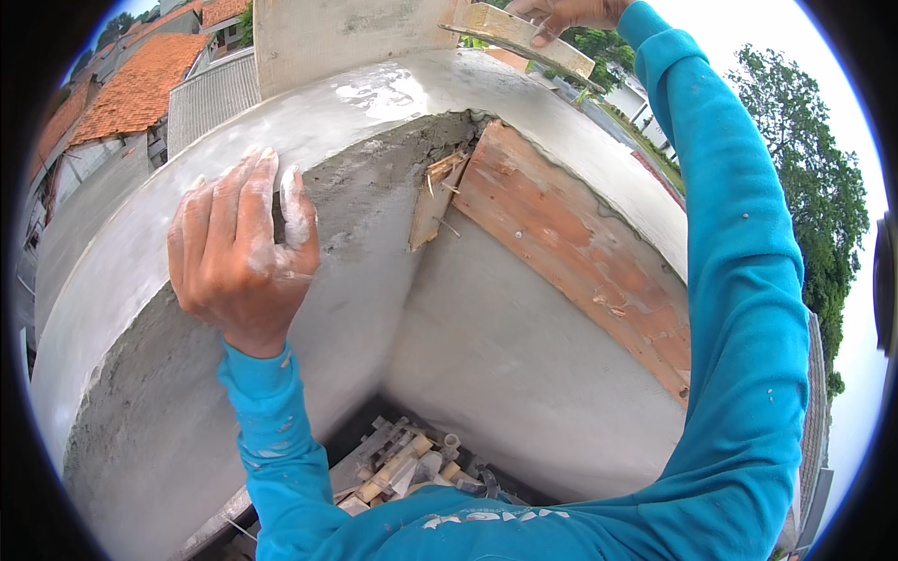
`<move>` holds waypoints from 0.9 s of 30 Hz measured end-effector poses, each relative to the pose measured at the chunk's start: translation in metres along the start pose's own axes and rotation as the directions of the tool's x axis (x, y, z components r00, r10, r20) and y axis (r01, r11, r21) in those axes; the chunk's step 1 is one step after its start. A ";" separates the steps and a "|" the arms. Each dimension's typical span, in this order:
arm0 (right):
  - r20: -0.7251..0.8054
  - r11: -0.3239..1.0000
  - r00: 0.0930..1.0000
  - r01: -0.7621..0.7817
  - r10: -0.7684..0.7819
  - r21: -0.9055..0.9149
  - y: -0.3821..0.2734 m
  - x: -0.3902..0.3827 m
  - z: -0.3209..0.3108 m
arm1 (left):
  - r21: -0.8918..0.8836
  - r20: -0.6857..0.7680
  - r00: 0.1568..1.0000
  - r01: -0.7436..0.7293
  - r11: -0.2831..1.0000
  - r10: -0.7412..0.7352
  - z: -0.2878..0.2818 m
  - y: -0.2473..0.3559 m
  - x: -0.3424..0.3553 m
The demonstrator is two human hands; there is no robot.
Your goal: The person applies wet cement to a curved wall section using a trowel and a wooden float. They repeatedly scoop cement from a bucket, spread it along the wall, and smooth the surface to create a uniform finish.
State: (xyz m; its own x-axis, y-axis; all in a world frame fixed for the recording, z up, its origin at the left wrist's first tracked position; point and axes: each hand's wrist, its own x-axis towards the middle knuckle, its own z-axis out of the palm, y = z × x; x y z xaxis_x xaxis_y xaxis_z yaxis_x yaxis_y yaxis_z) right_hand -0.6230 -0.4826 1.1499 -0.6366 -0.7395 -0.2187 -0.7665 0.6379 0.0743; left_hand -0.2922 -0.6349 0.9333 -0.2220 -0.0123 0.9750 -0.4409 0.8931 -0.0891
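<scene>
My left hand (245, 245), dusted white, lies over the edge of a plastered wall top (309, 126). Its fingers stretch forward, lying on the surface, with the thumb a little apart. At the upper right my right arm reaches far out, and my right hand (572, 13), cut off by the frame, grips a short wooden strip (528, 42) with a rough edge. Beside that strip a pale flat board (351, 42) stands up from the far side of the wall top.
A reddish wooden plank (571, 243) lines the right inner wall face, and a splintered wood piece (434, 198) with protruding nails sits in the corner. Scrap wood and rubble (402, 463) lie below me. Tiled roofs (140, 86) and a tree (804, 178) stand beyond.
</scene>
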 end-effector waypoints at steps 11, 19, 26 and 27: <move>-0.005 0.991 0.996 0.090 -0.091 -0.102 -0.030 0.051 0.030 | 0.021 0.001 1.000 -0.011 1.000 0.011 0.003 -0.002 -0.001; 0.005 0.944 0.952 0.303 -0.305 -0.130 0.015 -0.013 0.030 | 0.008 0.048 0.999 0.005 1.000 -0.006 0.000 -0.006 -0.004; -0.126 0.989 0.984 0.135 -0.126 0.059 0.062 0.041 0.020 | 0.004 0.040 0.999 0.002 1.000 -0.002 0.002 -0.003 -0.003; -0.121 0.992 0.986 0.118 -0.112 0.043 0.054 0.051 0.022 | 0.008 0.035 0.999 0.000 1.000 -0.001 0.003 -0.003 -0.003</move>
State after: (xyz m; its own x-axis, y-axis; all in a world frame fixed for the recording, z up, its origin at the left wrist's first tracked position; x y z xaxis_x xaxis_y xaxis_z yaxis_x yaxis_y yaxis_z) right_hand -0.6946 -0.4808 1.1211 -0.5522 -0.8269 -0.1064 -0.8320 0.5548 0.0056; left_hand -0.2923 -0.6390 0.9297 -0.2521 -0.0285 0.9673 -0.4481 0.8894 -0.0906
